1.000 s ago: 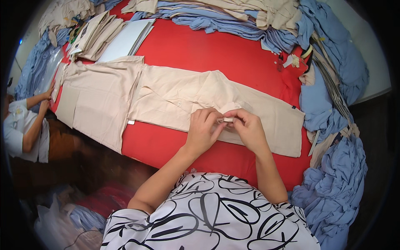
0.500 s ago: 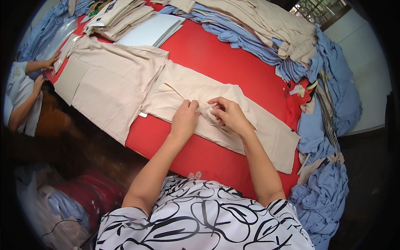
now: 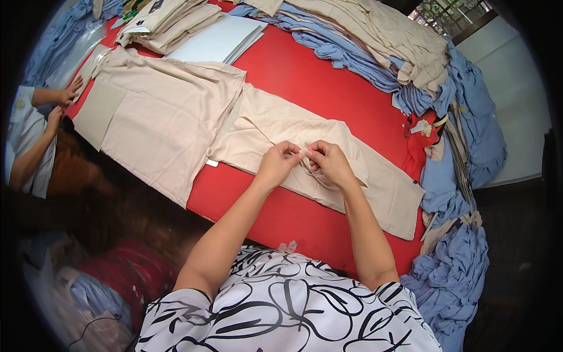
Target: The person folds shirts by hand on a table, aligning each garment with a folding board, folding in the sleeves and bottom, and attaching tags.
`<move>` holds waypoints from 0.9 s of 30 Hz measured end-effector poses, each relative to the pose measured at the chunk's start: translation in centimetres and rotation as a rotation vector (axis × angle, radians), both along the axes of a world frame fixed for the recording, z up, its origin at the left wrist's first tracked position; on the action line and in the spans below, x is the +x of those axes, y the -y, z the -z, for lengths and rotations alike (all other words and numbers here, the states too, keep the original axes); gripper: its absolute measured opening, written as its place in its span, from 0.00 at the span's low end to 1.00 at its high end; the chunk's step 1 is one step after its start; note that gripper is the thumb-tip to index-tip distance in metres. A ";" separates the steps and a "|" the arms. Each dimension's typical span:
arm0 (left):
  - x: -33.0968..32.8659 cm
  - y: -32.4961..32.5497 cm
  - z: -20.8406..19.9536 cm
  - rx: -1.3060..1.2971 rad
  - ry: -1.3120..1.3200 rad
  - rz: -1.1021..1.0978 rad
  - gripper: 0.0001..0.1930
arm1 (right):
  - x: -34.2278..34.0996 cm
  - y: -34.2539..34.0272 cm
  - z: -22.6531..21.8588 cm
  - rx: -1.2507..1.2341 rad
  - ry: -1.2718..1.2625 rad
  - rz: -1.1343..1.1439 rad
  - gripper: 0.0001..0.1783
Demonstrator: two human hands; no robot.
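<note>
Two beige garments lie on the red-covered table, a broad one at the left and a longer one running to the right beneath my hands. My left hand is closed in a pinch on a gathered, pale bit of the right garment. Fingertip to fingertip with it, my right hand pinches the same spot. Loose folds of cloth bunch under both hands. The fingers cover most of what they grip, so its exact part cannot be made out.
White sheets and folded beige garments are stacked at the far left. Blue and beige clothes pile along the far and right edges. Another person's hands rest at the left edge. Bagged cloth sits below left.
My left hand has moved right and met my right hand, which has shifted slightly right. The fingertips now pinch together where a pale, crumpled bit showed between them before.
</note>
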State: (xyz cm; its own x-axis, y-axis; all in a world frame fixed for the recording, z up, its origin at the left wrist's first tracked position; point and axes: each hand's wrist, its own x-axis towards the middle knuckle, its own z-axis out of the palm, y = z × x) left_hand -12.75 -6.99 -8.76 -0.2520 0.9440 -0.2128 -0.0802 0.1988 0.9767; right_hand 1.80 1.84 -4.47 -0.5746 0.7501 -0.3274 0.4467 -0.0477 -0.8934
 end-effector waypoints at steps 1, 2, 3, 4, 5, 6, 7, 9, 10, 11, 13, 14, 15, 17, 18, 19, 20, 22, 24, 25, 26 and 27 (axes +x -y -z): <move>-0.2 0.0 -0.2 -0.022 0.021 0.025 0.12 | 0.1 0.1 0.2 0.009 -0.013 0.012 0.08; -0.4 -0.1 -0.3 -0.043 0.042 0.050 0.12 | 0.2 0.2 0.3 0.018 -0.019 0.027 0.09; -0.5 -0.1 -0.1 -0.031 0.062 0.053 0.12 | 0.1 0.4 0.3 0.028 -0.026 0.038 0.09; -0.5 -0.2 0.3 -0.019 0.083 0.056 0.12 | -0.1 0.5 0.2 0.038 -0.033 0.049 0.09; -0.6 -0.3 0.6 -0.007 0.104 0.059 0.13 | -0.2 0.7 0.1 0.064 -0.027 0.048 0.09; -0.6 -0.3 0.6 0.009 0.115 0.052 0.11 | -0.3 0.9 0.0 0.089 -0.019 0.051 0.08; -0.5 -0.3 0.6 0.025 0.127 0.044 0.10 | -0.3 1.1 0.0 0.114 -0.012 0.053 0.08; -0.5 -0.5 0.7 0.049 0.164 0.048 0.09 | -0.4 1.6 0.3 0.126 -0.016 0.079 0.08; -0.6 -0.6 0.9 0.056 0.189 0.059 0.09 | -0.4 1.7 0.3 0.133 -0.018 0.091 0.08; -0.7 -0.6 1.1 0.064 0.214 0.071 0.09 | -0.3 1.7 0.4 0.111 -0.024 0.092 0.08; -0.8 -0.9 0.8 0.032 0.146 0.098 0.11 | 0.2 1.2 0.1 0.075 -0.036 0.110 0.08; -0.8 -0.8 0.6 0.017 0.111 0.113 0.12 | 0.2 1.3 0.1 0.113 -0.051 0.104 0.07; -1.0 -0.7 0.4 0.083 -0.110 0.090 0.12 | 0.3 1.5 -0.1 0.159 -0.061 0.103 0.07; -0.7 -0.2 0.3 0.237 -0.532 0.040 0.11 | 1.1 1.4 0.3 0.400 -0.036 0.027 0.08; -0.6 0.0 -0.8 0.091 -0.321 0.093 0.10 | 1.6 1.4 -0.3 0.447 -0.031 -0.008 0.09; -0.7 0.5 -2.6 -0.065 -0.113 0.146 0.10 | 2.1 1.4 -1.2 0.487 -0.026 -0.045 0.10; -0.5 0.8 -3.6 -0.225 0.090 0.192 0.09 | 2.3 1.1 -1.7 0.525 -0.026 -0.088 0.11; 0.4 1.5 -3.6 -0.169 0.334 0.086 0.08 | 4.3 -2.3 -2.2 0.423 0.016 0.132 0.14; 1.7 1.4 -3.8 -0.110 0.513 0.024 0.07 | 8.5 -8.8 -1.0 0.512 0.178 0.381 0.15; 2.4 1.2 -3.6 -0.080 0.575 0.005 0.06 | 11.3 -12.4 0.2 0.808 0.356 0.432 0.14; 2.8 1.1 -3.4 -0.054 0.637 -0.034 0.06 | 12.8 -15.2 0.0 0.880 0.519 0.495 0.13; 3.1 1.0 -3.6 -0.061 0.696 -0.023 0.06 | 14.9 -17.6 0.5 1.151 0.706 0.429 0.13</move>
State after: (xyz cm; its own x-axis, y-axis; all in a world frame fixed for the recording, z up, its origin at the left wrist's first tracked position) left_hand -9.62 -8.00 -5.19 -0.0579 0.9214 -0.3844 -0.6883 0.2421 0.6839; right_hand 16.69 19.44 -4.97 -0.2122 0.8625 0.4593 0.9461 0.2990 -0.1242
